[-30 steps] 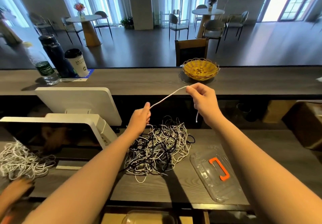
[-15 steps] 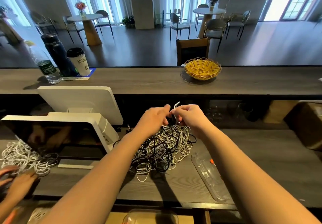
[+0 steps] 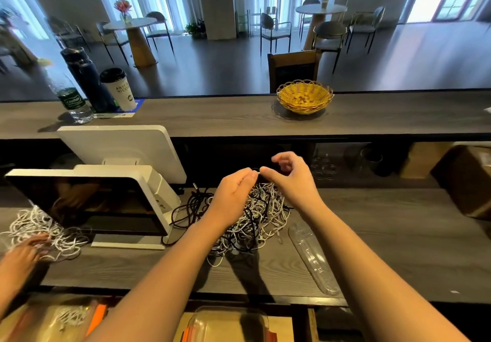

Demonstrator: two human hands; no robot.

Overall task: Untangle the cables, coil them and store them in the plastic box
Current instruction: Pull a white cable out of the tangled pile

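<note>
Coiling a single white cable (image 3: 257, 173) above the heap looks to be the step in hand, and the chief risk, judged from the head view, is that the small coil slips or springs open: only a short end shows between the fingertips, and a loosened pinch would drop it back into the tangled pile of black and white cables (image 3: 252, 219) directly beneath, where it could snag again. A second hazard is that the cable is not fully free and drags neighbouring strands up with it. The left hand (image 3: 233, 195) is raised over the pile, palm turned inward, fingers curled together and pinching the cable end at their tips. The right hand (image 3: 289, 179) meets it from the other side, thumb and forefinger pressed on the same bit of cable while the other fingers fan loosely upward. Both forearms reach forward from the near edge of the lower counter (image 3: 398, 235). The plastic box (image 3: 228, 323) sits on a shelf below that edge, and its clear lid (image 3: 310, 256) lies on the counter just right of the pile. Another person's hand (image 3: 24, 251) works a separate white tangle (image 3: 37, 224) at far left, beside the screen (image 3: 87, 203).
</note>
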